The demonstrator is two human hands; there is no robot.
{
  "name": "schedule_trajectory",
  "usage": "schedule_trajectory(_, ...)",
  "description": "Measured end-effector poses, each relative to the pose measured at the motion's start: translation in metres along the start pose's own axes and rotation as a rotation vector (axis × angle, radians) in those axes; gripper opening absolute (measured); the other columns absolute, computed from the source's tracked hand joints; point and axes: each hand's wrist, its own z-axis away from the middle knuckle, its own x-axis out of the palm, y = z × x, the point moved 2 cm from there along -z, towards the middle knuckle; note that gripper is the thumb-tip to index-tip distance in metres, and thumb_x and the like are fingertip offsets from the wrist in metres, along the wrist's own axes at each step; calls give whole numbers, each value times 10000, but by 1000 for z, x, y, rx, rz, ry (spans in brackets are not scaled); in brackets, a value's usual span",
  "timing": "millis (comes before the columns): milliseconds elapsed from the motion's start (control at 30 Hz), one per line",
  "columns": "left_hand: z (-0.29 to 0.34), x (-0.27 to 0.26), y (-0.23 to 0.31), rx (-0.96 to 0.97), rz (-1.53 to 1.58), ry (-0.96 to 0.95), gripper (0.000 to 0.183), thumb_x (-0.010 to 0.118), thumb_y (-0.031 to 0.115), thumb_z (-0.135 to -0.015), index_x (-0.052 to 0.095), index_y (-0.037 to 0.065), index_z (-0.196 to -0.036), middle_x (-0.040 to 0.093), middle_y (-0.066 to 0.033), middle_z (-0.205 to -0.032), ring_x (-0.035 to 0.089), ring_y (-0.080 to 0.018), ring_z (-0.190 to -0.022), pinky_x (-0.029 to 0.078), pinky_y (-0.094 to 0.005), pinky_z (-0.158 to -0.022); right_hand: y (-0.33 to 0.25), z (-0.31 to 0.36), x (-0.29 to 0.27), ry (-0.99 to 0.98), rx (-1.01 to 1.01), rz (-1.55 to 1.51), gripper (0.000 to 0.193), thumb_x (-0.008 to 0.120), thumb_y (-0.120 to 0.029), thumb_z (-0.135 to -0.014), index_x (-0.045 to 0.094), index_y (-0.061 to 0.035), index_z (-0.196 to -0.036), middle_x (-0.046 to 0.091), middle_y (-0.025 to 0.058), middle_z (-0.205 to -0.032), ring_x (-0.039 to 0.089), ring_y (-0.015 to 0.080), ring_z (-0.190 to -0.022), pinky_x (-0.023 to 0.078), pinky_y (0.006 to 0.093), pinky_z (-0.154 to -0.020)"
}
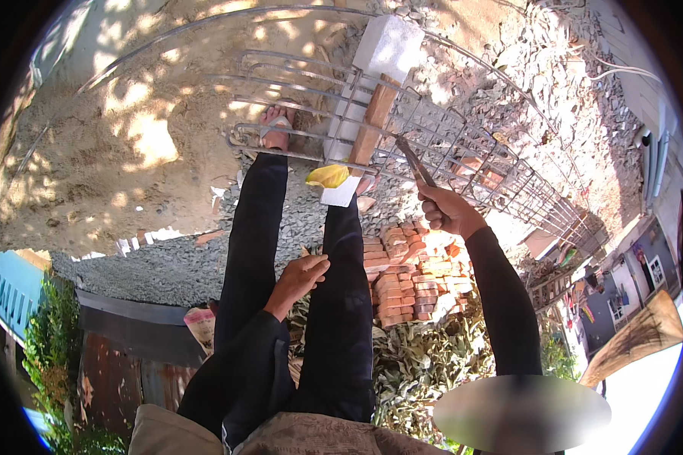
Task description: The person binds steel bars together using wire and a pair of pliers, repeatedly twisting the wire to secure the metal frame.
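- R hand [446, 211] clenched on pliers [415, 163], tips at the rebar cage [463, 144], which lies across bricks and a white block [387, 42] on sandy ground.
- L hand [300, 277] released, resting flat on thigh, holding nothing.
- Risk: pliers could slip off the bar, since grip is one-handed and cage unsteadied.
- Risk: sandalled foot [275, 129] on the bars, pinch likely if cage rolls.
- Yellow wrapper [328, 176] on white slab by knee; red brick stack [413, 269] below R hand.

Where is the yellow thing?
In the head view, the crumpled yellow piece lies near the middle, at the near edge of the steel rebar cage, just below the brick and left of the right hand holding pliers.
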Motion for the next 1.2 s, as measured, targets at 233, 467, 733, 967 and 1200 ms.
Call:
schedule_trajectory(233,-22,-1,0,-6,105,-72,608,569,435,-1049,514,-14,-1456,619,-101,-1355,709,-208,-1015,540,-264,-707,-28,35,25,764,-349,1091,478,686,-443,-937,617,-2,-1111,727,194,-917,733,348,-821,566,446,-760)
schedule_trajectory(467,-38,-10,-7,-32,147,-47,628,584,505,-1019,551,50,-1450,638,-111,-1351,721,-197,-966,549,-282,-723,-41,29,30,320,-128,616,280,823,-196,-793,645,-2,-887,662,72,-770,645,133,-607,501,277,-498)
schedule_trajectory(733,-51,25,9,34,192,24,611,576,495,-1026,552,59,-1452,648,-118,-1345,726,-195,-986,546,-306,-760,-7,33,39,1222,-897,1532,461,714,-379,-894,593,50,-1009,663,204,-863,716,301,-758,568,530,-716)
schedule_trajectory(967,-66,52,-12,10,100,122,635,601,474,-1018,546,4,-1442,637,-138,-1364,738,-196,-935,539,-272,-687,-20,12,-20,287,-241,581,486,735,-482,-929,710,1,-879,599,39,-696,647,196,-591,513,370,-505)
schedule_trajectory(1200,-57,51,-24,8,40,164,652,606,485,-1015,532,-1,-1444,635,-122,-1348,722,-203,-1005,533,-281,-762,44,-23,5,-50,-287,117,446,757,-507,-908,687,-86,-1039,649,8,-745,624,106,-657,490,268,-584)
